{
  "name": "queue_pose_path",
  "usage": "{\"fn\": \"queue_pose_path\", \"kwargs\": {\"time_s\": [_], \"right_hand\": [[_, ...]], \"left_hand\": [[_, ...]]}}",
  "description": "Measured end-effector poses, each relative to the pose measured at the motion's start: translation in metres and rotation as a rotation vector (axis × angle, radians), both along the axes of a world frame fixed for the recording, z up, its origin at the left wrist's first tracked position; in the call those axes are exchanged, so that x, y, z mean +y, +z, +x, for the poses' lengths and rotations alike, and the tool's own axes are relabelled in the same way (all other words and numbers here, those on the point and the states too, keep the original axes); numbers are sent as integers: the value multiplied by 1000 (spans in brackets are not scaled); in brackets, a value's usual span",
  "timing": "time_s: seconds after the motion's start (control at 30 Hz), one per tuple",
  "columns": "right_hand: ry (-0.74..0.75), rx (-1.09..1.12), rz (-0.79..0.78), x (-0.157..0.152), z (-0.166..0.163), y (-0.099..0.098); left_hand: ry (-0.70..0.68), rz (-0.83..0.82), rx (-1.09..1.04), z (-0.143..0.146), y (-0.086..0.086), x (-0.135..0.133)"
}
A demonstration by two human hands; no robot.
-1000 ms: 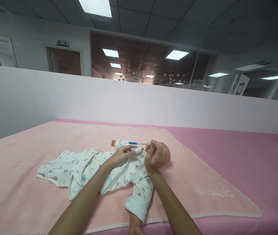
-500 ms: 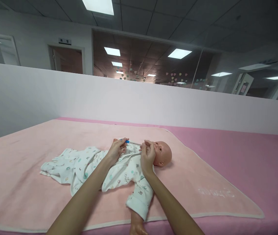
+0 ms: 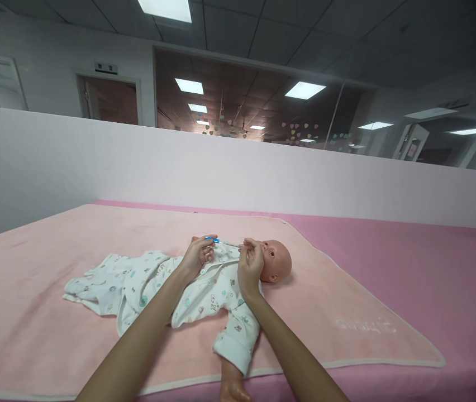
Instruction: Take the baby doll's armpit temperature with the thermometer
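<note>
A baby doll [image 3: 277,261] in a white printed romper [image 3: 208,296] lies on its back, head to the right. Above its chest I hold a slim clear glass thermometer [image 3: 226,243] with a blue end, roughly level. My left hand [image 3: 199,254] pinches the blue end between thumb and fingers. At the other end, beside the doll's chin, the fingers of my right hand [image 3: 251,265] are closed round the clear tip, which they partly hide. The right hand also covers part of the doll's lower face.
Under the doll is a peach blanket [image 3: 347,301] with a pale border, spread over a pink padded surface [image 3: 389,257]. A white partition [image 3: 238,173] rises along the back. One doll hand [image 3: 233,385] hangs at the front edge.
My left hand has shifted slightly left, and more of the blue end shows. The right hand keeps its place by the doll's chin. The whole view has moved a little.
</note>
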State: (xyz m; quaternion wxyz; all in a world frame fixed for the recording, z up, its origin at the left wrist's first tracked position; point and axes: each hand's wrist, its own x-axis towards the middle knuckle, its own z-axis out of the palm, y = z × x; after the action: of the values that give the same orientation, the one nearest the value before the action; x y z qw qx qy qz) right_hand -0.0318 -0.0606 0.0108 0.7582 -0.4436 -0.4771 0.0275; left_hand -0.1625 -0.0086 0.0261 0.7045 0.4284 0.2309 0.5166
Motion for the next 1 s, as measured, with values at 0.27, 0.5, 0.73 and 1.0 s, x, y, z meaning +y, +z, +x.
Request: {"fn": "queue_pose_path", "kwargs": {"time_s": [0.27, 0.5, 0.73, 1.0], "right_hand": [[17, 24, 3, -1, -1, 2], [25, 55, -7, -3, 1, 4], [37, 42, -11, -6, -2, 6], [36, -12, 14, -9, -4, 5]], "left_hand": [[20, 9, 26, 0, 0, -1], [56, 19, 106, 0, 3, -4], [98, 35, 170, 1, 4, -6], [79, 55, 156, 1, -1, -2]]}}
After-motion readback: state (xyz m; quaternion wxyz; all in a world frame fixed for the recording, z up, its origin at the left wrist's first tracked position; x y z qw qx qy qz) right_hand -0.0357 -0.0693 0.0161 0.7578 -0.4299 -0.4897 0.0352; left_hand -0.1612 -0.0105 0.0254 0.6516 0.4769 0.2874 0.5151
